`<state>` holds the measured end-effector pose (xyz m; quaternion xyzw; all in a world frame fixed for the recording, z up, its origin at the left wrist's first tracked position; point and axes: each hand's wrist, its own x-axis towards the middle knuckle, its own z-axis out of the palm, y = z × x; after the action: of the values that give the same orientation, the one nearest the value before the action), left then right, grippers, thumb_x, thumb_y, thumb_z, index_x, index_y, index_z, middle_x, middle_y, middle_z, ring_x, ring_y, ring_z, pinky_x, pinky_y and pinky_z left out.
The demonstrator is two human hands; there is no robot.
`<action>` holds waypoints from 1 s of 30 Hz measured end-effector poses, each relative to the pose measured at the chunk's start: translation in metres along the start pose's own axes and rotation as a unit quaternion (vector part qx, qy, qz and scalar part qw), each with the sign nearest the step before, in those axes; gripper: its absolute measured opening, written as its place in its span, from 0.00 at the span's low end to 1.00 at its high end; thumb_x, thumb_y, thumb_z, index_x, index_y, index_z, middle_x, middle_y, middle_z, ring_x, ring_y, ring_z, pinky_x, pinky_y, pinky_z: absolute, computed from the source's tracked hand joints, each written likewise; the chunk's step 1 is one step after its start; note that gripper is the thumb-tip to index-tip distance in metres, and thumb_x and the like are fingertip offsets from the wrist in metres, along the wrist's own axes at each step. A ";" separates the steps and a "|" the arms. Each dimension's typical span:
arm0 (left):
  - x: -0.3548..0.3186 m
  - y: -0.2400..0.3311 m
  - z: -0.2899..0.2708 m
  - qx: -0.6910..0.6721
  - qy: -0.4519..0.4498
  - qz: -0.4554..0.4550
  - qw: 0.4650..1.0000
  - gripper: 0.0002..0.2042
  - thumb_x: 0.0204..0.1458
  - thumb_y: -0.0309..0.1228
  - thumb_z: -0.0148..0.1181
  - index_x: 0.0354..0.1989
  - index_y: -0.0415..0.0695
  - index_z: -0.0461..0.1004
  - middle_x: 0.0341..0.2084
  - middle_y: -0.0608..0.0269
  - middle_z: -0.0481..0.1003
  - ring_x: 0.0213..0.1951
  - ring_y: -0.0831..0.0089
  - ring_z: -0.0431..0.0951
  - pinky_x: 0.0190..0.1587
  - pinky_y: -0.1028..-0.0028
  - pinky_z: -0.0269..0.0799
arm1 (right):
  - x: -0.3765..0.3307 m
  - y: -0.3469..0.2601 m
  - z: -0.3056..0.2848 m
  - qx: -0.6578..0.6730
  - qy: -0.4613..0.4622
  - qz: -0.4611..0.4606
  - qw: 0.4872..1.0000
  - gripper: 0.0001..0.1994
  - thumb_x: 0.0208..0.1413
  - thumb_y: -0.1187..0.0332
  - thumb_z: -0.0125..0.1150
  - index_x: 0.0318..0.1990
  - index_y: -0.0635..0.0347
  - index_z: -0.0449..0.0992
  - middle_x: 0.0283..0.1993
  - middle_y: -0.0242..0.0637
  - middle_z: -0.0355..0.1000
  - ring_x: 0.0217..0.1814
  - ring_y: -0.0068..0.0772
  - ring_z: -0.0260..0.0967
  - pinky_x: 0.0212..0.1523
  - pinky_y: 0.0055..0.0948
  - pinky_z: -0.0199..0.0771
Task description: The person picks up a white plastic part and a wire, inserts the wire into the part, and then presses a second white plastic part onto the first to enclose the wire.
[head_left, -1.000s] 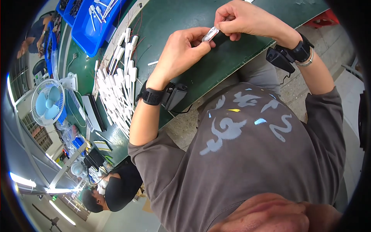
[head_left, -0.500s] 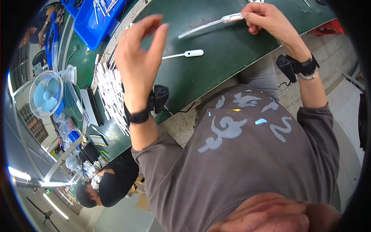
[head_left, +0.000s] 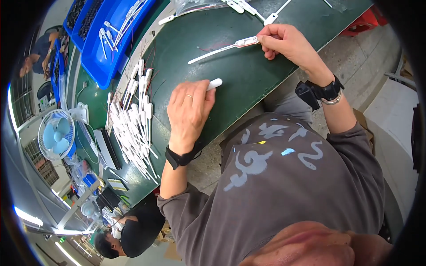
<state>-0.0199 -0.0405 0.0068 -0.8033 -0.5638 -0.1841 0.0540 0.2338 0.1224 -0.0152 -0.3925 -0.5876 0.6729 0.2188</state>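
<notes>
We hold the open stick (head_left: pixel 247 42) just above the counter (head_left: pixel 239 99), its handle end pinched in the right hand (head_left: pixel 286 44) and its stem pointing left. This grip is unchanged from half a second ago. The left hand (head_left: pixel 191 104), then spread in the air, is now lowered and closed around the second stick (head_left: pixel 216 83), which lay free on the counter; only its rounded white end shows. We judge that both hands are now engaged, with one stick in each. Left of the left hand we find the pile (head_left: pixel 133 119) of white sticks; beyond it, the blue tray (head_left: pixel 95 57) holds several more. A clear bag (head_left: pixel 199 6) lies at the top.
</notes>
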 end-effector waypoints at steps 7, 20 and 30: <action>0.039 0.033 0.009 -0.082 0.121 -0.008 0.989 0.17 0.45 0.23 0.72 0.45 0.40 0.78 0.39 0.57 0.79 0.40 0.63 0.81 0.42 0.64 0.78 | -0.016 -0.010 0.027 0.020 -0.021 0.020 0.999 0.10 0.64 0.64 0.59 0.39 0.62 0.76 0.29 0.24 0.72 0.29 0.13 0.70 0.34 0.17 0.72; 0.037 0.029 0.017 -0.068 0.148 0.016 0.986 0.17 0.47 0.25 0.71 0.47 0.39 0.79 0.42 0.55 0.81 0.45 0.61 0.83 0.50 0.64 0.81 | -0.038 -0.027 0.042 0.066 -0.047 0.004 0.997 0.08 0.65 0.67 0.59 0.39 0.64 0.76 0.29 0.24 0.72 0.32 0.12 0.70 0.35 0.16 0.73; 0.033 0.027 0.015 -0.105 0.152 0.007 0.983 0.17 0.46 0.24 0.72 0.46 0.39 0.79 0.40 0.54 0.82 0.42 0.61 0.84 0.47 0.65 0.82 | -0.042 -0.030 0.045 0.068 -0.053 -0.014 0.996 0.08 0.66 0.68 0.59 0.41 0.65 0.77 0.33 0.27 0.74 0.34 0.13 0.71 0.37 0.17 0.74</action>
<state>0.0191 -0.0163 0.0079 -0.7712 -0.5209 -0.3618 0.0555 0.2188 0.0693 0.0248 -0.3320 -0.5572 0.7278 0.2229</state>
